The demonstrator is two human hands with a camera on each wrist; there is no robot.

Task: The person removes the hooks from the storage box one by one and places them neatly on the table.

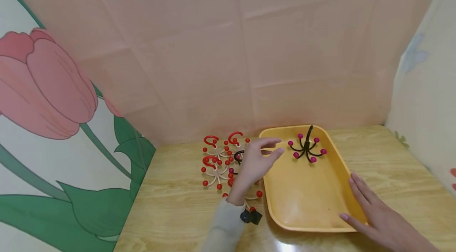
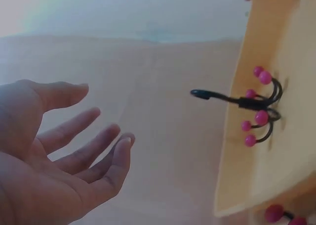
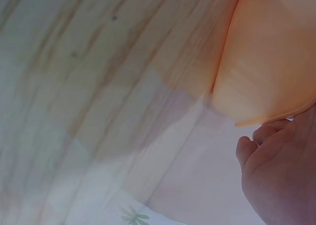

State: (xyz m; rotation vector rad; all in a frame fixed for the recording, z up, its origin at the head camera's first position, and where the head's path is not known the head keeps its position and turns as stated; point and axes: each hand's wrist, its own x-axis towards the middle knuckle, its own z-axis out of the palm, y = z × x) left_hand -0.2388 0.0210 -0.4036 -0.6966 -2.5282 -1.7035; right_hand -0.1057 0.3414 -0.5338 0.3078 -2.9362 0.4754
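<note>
My left hand (image 1: 257,161) hovers above the left rim of a yellow tray (image 1: 306,200), its fingers loosely bent and nothing between them. In the left wrist view, a gap separates this hand (image 2: 74,151) from a black multi-arm hook (image 2: 252,104) with pink ball tips. That black hook (image 1: 306,147) stands in the tray's far part, its curved end up. At the tray's right rim, my right hand (image 1: 377,208) rests with fingers extended along the outside and the thumb over the inside. The right wrist view shows the hand (image 3: 284,170) against the tray's edge (image 3: 266,122).
Left of the tray, several white multi-arm hooks (image 1: 216,171) with red curved ends and red ball tips lie on the wooden table (image 1: 167,200). Among them is another black hook (image 1: 238,154), partly hidden behind my left hand. A pinkish sheet (image 1: 199,66) hangs behind the table.
</note>
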